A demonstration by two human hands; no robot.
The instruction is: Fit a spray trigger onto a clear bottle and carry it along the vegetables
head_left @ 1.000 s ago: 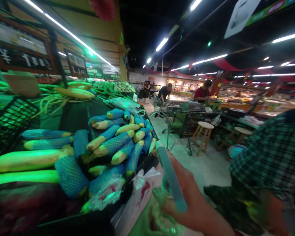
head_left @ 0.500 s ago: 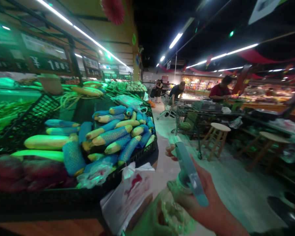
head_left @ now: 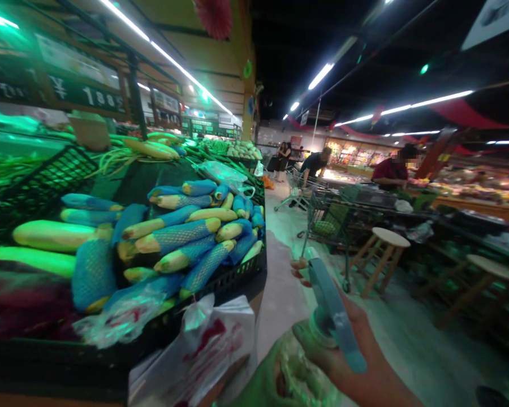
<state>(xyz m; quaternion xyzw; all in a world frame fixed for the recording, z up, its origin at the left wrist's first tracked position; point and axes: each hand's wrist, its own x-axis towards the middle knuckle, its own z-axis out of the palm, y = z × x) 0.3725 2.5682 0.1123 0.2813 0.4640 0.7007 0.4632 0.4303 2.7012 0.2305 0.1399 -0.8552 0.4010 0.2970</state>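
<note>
My right hand (head_left: 335,333) is shut around a flat teal plastic handheld item (head_left: 335,314) with a round collar, at the lower right. Right below it bulges a clear plastic bag of pale contents (head_left: 301,376), green in the light. A green-lit shape at the bottom edge may be my left hand (head_left: 257,381), but its fingers are not clear. To the left lies a heap of long pale radishes in blue net sleeves (head_left: 178,243), in a black plastic crate (head_left: 233,288). A white plastic bag with red print (head_left: 199,353) hangs at the crate's near side.
A pale floor aisle (head_left: 286,294) runs past the display. Along it stand a wire shopping cart (head_left: 326,226) and wooden stools (head_left: 385,249). A person in a dark top (head_left: 316,164) leans over another cart, and a person in a red top (head_left: 390,174) stands further right.
The view has turned left, so the far aisle has shifted right in the frame. The plaid-sleeved person at the right has left the view. My right hand still grips the teal item.
</note>
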